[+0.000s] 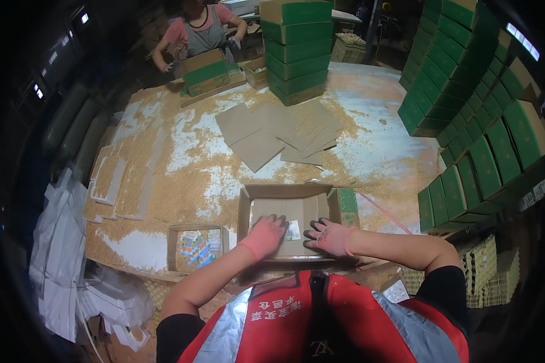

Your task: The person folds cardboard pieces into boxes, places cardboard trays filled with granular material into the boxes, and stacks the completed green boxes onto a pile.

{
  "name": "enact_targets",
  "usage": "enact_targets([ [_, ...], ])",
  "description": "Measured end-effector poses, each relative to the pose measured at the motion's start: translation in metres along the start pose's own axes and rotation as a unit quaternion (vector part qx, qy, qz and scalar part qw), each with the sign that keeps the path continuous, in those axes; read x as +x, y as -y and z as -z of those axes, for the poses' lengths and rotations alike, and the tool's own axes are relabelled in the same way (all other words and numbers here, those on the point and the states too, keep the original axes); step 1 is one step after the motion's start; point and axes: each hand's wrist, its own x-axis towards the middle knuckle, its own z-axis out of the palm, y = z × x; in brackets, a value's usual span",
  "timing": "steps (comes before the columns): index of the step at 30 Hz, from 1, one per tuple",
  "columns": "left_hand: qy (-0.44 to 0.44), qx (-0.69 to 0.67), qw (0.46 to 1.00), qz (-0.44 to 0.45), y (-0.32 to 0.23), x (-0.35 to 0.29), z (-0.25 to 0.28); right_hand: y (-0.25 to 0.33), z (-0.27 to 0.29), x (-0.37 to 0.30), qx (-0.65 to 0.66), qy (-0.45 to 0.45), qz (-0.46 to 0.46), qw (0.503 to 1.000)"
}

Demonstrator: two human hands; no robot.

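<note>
An open cardboard box [284,192] stands at the table's near edge, right in front of me. Inside it lies a flat brown cardboard sheet [278,207]. My left hand [269,234], in a pink glove with dark fingertips, rests on that sheet with its fingers stretched out. Gloved the same way, my right hand [330,236] reaches over the box's right side, fingers spread and grasping nothing. Between the hands lies a small white printed card [293,230]. A green flap [345,202] shows just beyond the box's right wall.
Left of the box sits a small carton [172,254] of colourful packets [197,247]. Loose cardboard sheets [257,139] lie mid-table amid scattered husks. Green boxes form a tall stack [297,54] and rows [478,175] at right. A co-worker [200,30] stands across. Egg trays [484,272] are lower right.
</note>
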Motion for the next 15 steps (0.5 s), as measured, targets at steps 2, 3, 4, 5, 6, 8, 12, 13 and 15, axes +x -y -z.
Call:
enact_targets([
  [2,0.037,-0.072,0.997,0.017,0.011,-0.011,-0.004,0.000,0.038,-0.030,0.020,-0.007,-0.053,0.998],
  [3,0.048,-0.071,0.996,0.009,0.012,-0.019,0.027,-0.005,0.065,-0.049,0.057,-0.015,-0.080,0.995],
  [4,0.022,-0.166,0.985,0.047,0.014,-0.026,0.063,-0.017,0.058,-0.064,0.132,-0.092,-0.103,0.982],
  [5,-0.010,-0.261,0.961,0.094,0.022,-0.034,0.078,-0.020,0.051,-0.074,0.178,-0.212,-0.169,0.946],
  [6,-0.086,-0.411,0.893,0.164,0.040,-0.043,0.072,-0.027,0.036,-0.078,0.275,-0.268,-0.255,0.888],
  [8,-0.222,-0.648,0.683,0.254,0.077,-0.063,0.028,-0.041,-0.035,-0.062,0.466,-0.329,-0.296,0.766],
  [12,-0.122,-0.637,0.719,0.251,0.071,-0.066,-0.087,-0.015,-0.124,0.025,0.555,-0.198,-0.295,0.752],
  [13,-0.127,-0.581,0.764,0.250,0.050,-0.048,-0.070,0.007,-0.085,0.034,0.634,-0.184,-0.410,0.629],
  [15,-0.234,-0.542,0.756,0.282,0.041,-0.039,-0.101,0.017,-0.083,0.040,0.674,-0.235,-0.401,0.574],
])
